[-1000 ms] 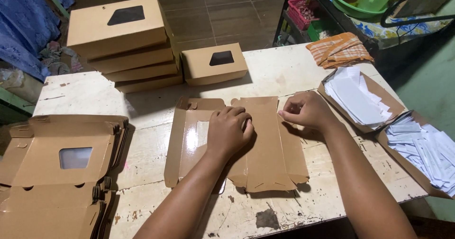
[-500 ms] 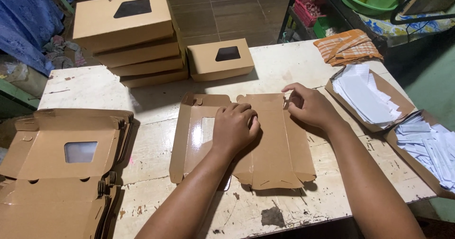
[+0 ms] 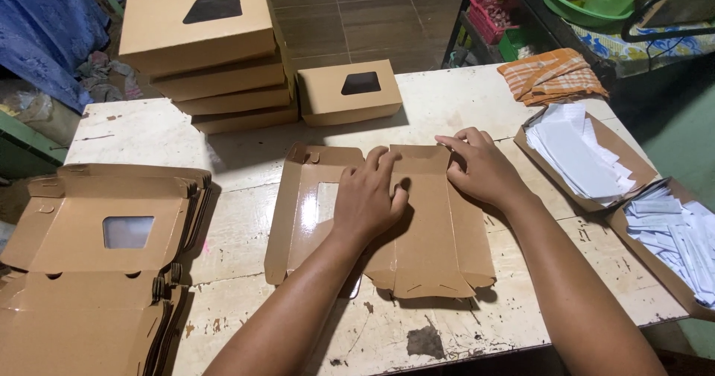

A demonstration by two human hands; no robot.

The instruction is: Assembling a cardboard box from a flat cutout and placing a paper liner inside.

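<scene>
A flat, unfolded brown cardboard box blank (image 3: 424,234) lies at the middle of the worn white table (image 3: 246,141), its clear window panel showing toward its left half. The left hand (image 3: 369,197) rests palm-down on the blank's centre, fingers spread flat, pressing and gripping nothing. The right hand (image 3: 480,169) sits at the blank's 1 o'clock corner, fingertips curled onto the top edge flap (whether they pinch it or only press it, I cannot tell). At 11 o'clock from the blank stands a small assembled box (image 3: 348,91) with a dark window, and further at 10 o'clock a stack of larger assembled boxes (image 3: 212,55). At 9 o'clock lies a pile of unfolded blanks (image 3: 97,264) on the table's left end. At 3 o'clock two open cartons hold white paper slips (image 3: 581,156), with a folded orange cloth (image 3: 550,74) at 2 o'clock.
</scene>
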